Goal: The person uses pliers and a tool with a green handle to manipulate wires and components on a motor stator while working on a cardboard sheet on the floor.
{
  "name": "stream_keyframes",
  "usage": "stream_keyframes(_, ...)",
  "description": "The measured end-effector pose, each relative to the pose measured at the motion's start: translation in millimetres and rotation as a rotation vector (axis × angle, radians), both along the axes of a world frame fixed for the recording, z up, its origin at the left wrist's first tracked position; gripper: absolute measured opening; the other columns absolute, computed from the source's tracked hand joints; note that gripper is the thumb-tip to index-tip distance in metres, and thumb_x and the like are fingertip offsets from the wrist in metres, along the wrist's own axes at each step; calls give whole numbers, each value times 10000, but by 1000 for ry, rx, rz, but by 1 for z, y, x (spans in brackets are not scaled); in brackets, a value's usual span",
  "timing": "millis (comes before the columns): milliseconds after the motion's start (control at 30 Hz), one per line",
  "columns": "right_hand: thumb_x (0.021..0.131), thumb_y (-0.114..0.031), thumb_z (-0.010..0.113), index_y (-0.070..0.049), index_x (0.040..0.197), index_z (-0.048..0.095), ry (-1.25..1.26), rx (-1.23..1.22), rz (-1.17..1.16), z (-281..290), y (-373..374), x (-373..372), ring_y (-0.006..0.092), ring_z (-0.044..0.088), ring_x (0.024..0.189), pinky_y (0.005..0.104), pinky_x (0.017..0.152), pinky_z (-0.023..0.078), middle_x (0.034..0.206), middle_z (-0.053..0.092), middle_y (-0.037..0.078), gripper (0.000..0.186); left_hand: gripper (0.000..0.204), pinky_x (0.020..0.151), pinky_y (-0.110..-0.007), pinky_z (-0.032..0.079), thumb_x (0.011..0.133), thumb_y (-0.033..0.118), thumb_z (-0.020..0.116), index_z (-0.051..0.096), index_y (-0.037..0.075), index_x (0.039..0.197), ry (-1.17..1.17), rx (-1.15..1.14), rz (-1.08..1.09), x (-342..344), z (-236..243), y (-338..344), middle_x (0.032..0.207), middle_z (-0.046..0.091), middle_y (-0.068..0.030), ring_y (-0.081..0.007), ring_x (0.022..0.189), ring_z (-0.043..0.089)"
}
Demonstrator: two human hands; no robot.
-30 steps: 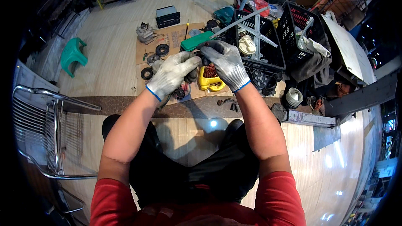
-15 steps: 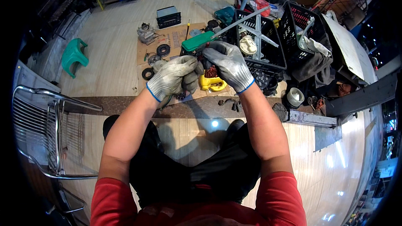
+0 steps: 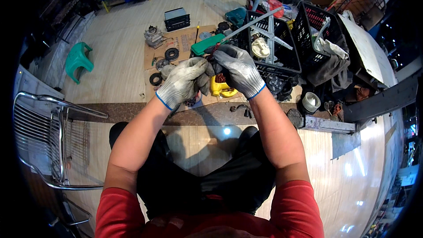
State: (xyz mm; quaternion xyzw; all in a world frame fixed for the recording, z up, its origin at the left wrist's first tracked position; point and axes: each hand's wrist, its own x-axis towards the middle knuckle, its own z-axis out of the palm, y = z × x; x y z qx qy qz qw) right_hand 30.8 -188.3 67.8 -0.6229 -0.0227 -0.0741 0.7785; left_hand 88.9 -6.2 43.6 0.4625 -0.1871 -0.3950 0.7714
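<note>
Grey-white work gloves with blue cuffs cover both hands, which are close together over a cardboard sheet [image 3: 185, 39]. My left hand [image 3: 189, 77] is closed, thumb and fingers pinched. My right hand [image 3: 235, 64] is curled shut just beside it. What they hold is mostly hidden by the gloves; only a dark bit with some red shows by the right fingertips. Under the hands lie a yellow tool housing [image 3: 222, 90] and a reddish-brown wound coil [image 3: 220, 78], partly covered. Beyond my fingers is a long green box [image 3: 207, 44].
Black rings [image 3: 172, 53] and a metal machine part [image 3: 153, 37] lie ahead to the left. Black crates [image 3: 282, 64] with a metal frame and a pale round part stand on the right, near a white fan wheel [image 3: 311, 101]. A green stool [image 3: 79, 61] and metal chair [image 3: 59, 136] stand left.
Both hands have shifted slightly, the right one a little left and its fingers turned lower. The gloves remain close together, and the things on the floor have stayed put.
</note>
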Motion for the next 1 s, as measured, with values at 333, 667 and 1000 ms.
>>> stream_keyframes(333,913,-223,681,-3,1093,712,-112,-523,-176,-1,-5,2,204,682,828,320,782,528,938,729,152,286,433,723,-374,532,987,384,561,636,-33,1075,-480,544,56,7,14,1,891,692,-137,-249,795,681)
stream_keyframes(667,899,-264,669,-41,907,658,-488,-1350,-247,-17,6,1,376,648,748,452,668,521,779,652,177,223,592,744,-458,484,939,555,504,641,-21,925,-1080,935,284,2,42,10,759,627,-212,-375,786,646)
stream_keyframes(1000,889,-278,665,-39,978,715,-330,-1158,-52,-12,10,-5,331,672,776,413,719,531,803,672,183,261,445,759,-482,485,987,395,510,655,-25,971,-1342,806,130,17,29,20,859,636,-239,-428,851,628)
